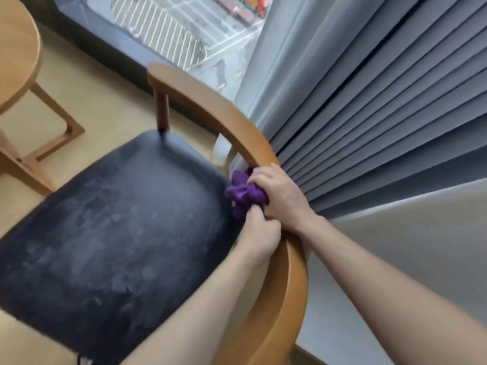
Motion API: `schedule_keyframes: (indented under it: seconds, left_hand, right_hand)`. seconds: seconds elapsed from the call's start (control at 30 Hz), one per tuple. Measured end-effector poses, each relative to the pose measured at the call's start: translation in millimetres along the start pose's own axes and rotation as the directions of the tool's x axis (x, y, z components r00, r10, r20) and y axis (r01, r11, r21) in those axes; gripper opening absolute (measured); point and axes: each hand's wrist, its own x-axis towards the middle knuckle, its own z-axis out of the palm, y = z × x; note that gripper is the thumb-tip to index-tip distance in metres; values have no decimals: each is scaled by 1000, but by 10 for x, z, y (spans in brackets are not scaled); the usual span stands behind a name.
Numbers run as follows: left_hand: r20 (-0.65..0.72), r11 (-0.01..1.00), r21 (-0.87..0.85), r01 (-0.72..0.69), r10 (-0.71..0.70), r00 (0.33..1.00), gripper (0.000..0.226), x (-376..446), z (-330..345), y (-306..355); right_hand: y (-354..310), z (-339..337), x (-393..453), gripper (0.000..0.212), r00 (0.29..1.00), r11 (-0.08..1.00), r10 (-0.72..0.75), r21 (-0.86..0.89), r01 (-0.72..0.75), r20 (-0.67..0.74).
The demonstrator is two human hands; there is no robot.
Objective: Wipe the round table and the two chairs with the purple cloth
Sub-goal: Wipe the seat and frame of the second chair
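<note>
A wooden chair with a curved backrest [210,106] and a dark padded seat [110,227] fills the middle of the head view. The purple cloth [243,193] is bunched against the inner side of the backrest, just above the seat's right edge. My right hand [279,193] lies over the rail and grips the top of the cloth. My left hand [259,230] holds the cloth's lower end from the seat side. Part of the round table [15,51] shows at the upper left.
Grey pleated curtains [369,101] hang right behind the chair's backrest. A large window [168,35] runs along the top. The table's wooden legs [52,122] stand on the beige floor to the chair's left.
</note>
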Motion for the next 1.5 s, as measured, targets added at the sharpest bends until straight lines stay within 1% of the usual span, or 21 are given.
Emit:
schedule_keyframes:
  seconds: [0.13,0.2,0.27,0.37,0.43,0.53,0.6,0.7,0.77,0.9,0.97,1.03,1.1,1.17,1.23,1.3,1.33,1.4,1.43,1.47,1.5]
  left_hand:
    - [-65,999,-31,39,-41,997,39,-66,26,0]
    - [-108,992,-120,48,-61,992,40,-130,41,-10]
    - [-146,973,-219,73,-107,983,41,-147,52,-41]
    - [-167,910,-397,117,-197,966,31,-93,52,-29]
    - [-187,835,-537,118,-255,949,32,19,20,22]
    - [-265,826,-559,79,-268,926,22,218,-118,77]
    - [-286,844,-532,61,-247,926,17,294,-192,62]
    - [-305,845,-534,11,-205,930,19,426,-354,127]
    - [-383,848,-524,-80,-150,911,23,608,-567,224]
    - [-514,849,-475,-230,-56,856,32,995,-1180,495]
    - [-550,874,-407,-266,-2,835,34,1089,-1497,504]
    - [-551,924,-273,-270,80,831,38,1056,-1810,314]
    - [-523,984,-51,-171,119,844,50,908,-2108,-61]
    - [-502,973,228,16,104,859,66,711,-2372,-486]
    - [-429,861,482,163,70,900,77,539,-2585,-873]
    - [-324,697,670,255,-35,945,86,404,-2758,-1183]
    - [-276,617,739,270,-89,957,91,346,-2816,-1314]
    - [-218,474,847,243,-108,970,100,279,-2890,-1504]
    - [-207,434,871,228,-96,974,103,274,-2906,-1553]
    - [-208,429,876,221,-79,975,102,282,-2917,-1580]
    - [-215,444,869,218,-58,975,99,301,-2931,-1594]
  right_hand:
    - [-1,13,-478,40,987,959,149,253,-129,-60]
    - [-52,32,-693,45,975,934,208,312,-174,-79]
    - [-64,58,-787,47,972,927,216,332,-173,-95]
    - [19,38,-618,46,985,956,157,260,-135,-66]
    - [96,-14,-271,42,998,994,26,112,-19,-58]
    - [130,-39,450,40,982,977,-184,-119,177,-48]
    - [83,-16,889,42,963,950,-265,-181,253,-45]
    - [-64,18,1401,40,943,937,-321,-176,303,-90]
    - [-184,41,1677,37,935,936,-335,-156,315,-119]
    - [-421,98,2122,33,950,968,-250,-21,250,-188]
    - [-565,177,2238,31,954,979,-181,49,198,-241]
    - [-710,317,2234,36,944,985,-128,72,156,-304]
    - [-848,558,2128,42,929,983,-145,58,175,-340]
    - [-965,919,1992,42,957,985,-129,75,153,-261]
    - [-1144,1349,1810,40,1000,989,11,146,-9,-15]
    - [-1370,1794,1606,39,967,961,158,192,-197,201]
    - [-1472,2004,1508,41,950,956,195,168,-239,244]
    - [-1659,2287,1368,48,904,950,278,49,-309,324]
    - [-1731,2349,1333,52,877,949,304,-39,-312,372]
    - [-1775,2380,1323,52,871,952,307,-116,-285,383]
    - [-1795,2391,1322,51,881,955,294,-133,-263,370]
